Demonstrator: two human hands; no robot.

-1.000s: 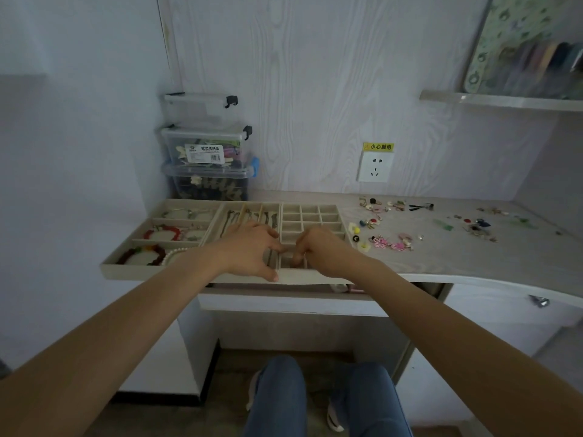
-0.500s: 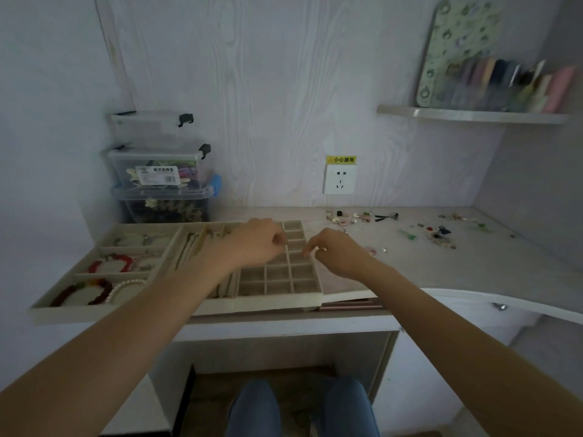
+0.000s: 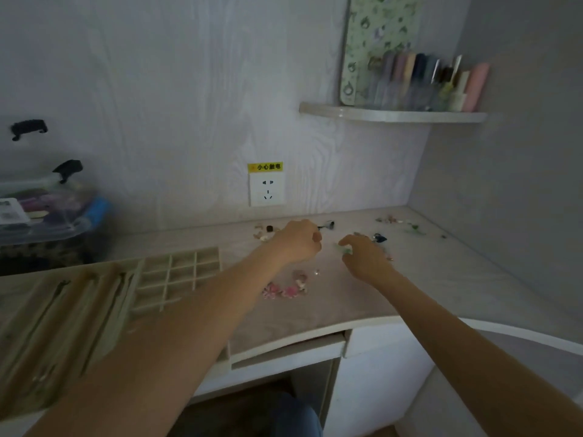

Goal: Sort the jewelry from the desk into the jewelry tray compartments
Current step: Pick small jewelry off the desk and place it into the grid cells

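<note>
The beige jewelry tray (image 3: 179, 272) lies on the left of the desk (image 3: 448, 279); its small square compartments look empty and its long slots hold thin chains. Both arms reach past it to loose jewelry. My left hand (image 3: 299, 241) hovers with fingers curled, and nothing shows in it. Beyond it lies a black clip (image 3: 327, 226). My right hand (image 3: 362, 253) pinches a small green piece (image 3: 344, 249) at desk level. Pink flower pieces (image 3: 284, 290) lie under my forearms. A dark blue piece (image 3: 379, 238) sits just behind my right hand.
More small pieces (image 3: 263, 233) lie left of my left hand, and others (image 3: 407, 223) are scattered near the right wall. Stacked clear storage boxes (image 3: 47, 222) stand at the far left. A wall socket (image 3: 267, 189) and a shelf (image 3: 394, 115) are above the desk.
Both hands left the tray's small compartments and moved right and forward to the loose jewelry. My view swung right, so the tray now sits at the left edge.
</note>
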